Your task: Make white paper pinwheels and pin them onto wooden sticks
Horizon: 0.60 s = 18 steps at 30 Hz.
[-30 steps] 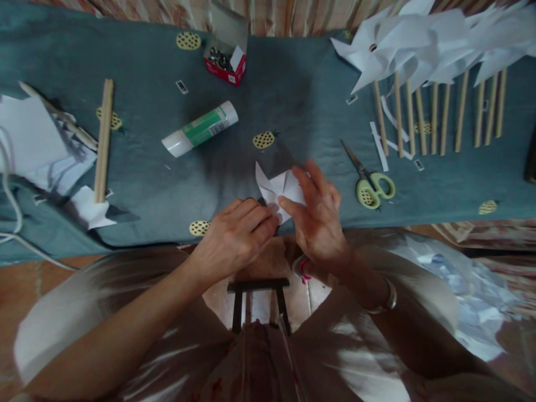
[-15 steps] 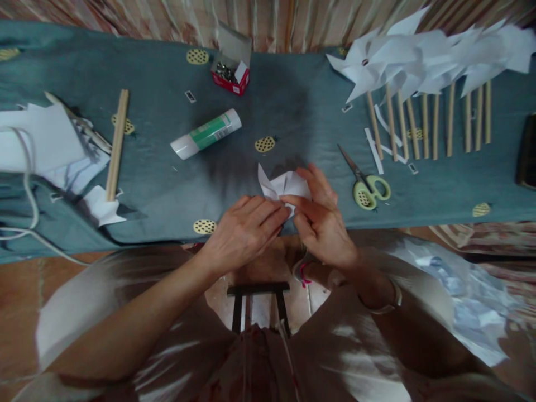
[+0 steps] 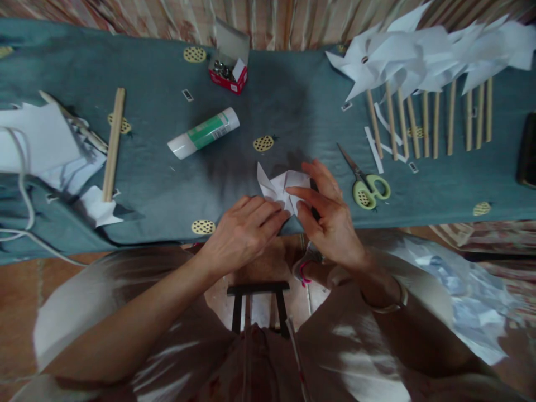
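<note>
A small white folded paper pinwheel lies near the front edge of a table covered in grey-blue cloth. My left hand rests on the cloth with its fingers curled and pressed onto the paper's lower left part. My right hand is over the paper's right side, thumb and forefinger pinching a folded flap toward the centre. Part of the paper is hidden under both hands.
A glue stick lies left of centre, a red box of metal pins at the back. Green-handled scissors lie right of my hands. Finished white pinwheels on wooden sticks fill the back right. Loose sticks and paper sheets lie left.
My right hand's fingers shifted from lying over the paper to pinching a flap at its centre. My left hand stayed pressed on the paper. The view tilted slightly.
</note>
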{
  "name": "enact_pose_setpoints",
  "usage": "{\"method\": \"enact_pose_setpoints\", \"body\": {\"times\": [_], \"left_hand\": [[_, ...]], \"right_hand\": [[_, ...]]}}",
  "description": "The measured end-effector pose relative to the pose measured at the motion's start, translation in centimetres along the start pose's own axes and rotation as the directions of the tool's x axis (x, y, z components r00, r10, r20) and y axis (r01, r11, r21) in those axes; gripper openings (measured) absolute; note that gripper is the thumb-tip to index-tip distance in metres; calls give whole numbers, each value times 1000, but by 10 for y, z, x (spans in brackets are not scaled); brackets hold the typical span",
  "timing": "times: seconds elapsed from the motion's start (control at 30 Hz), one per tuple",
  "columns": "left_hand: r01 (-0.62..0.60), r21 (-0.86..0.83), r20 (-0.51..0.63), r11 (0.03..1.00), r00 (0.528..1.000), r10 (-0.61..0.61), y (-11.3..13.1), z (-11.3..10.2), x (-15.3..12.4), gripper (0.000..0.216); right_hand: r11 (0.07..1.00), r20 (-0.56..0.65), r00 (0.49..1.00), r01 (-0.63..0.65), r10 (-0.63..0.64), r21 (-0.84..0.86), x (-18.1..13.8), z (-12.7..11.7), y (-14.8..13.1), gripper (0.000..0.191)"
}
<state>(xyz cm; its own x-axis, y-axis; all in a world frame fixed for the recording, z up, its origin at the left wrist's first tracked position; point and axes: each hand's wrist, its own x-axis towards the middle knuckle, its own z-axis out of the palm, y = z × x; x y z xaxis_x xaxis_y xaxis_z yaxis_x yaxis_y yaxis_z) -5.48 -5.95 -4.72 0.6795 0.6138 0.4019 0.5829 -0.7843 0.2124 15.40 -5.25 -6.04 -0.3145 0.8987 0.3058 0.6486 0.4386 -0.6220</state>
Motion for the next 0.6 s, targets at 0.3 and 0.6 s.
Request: {"method": "enact_pose_setpoints", "body": {"times": [0.3,0.6], "left_hand": [[-5,-1,-3,1000,1000,5,0,1,-2,18],[258,-283,-38,924,959,-280,-8,-5,-5,26]], "right_hand": [[1000,11,1000,-28,28,4,2,-2,1,14],[985,12,995,-104,103,141,5,0,-1,6]]}}
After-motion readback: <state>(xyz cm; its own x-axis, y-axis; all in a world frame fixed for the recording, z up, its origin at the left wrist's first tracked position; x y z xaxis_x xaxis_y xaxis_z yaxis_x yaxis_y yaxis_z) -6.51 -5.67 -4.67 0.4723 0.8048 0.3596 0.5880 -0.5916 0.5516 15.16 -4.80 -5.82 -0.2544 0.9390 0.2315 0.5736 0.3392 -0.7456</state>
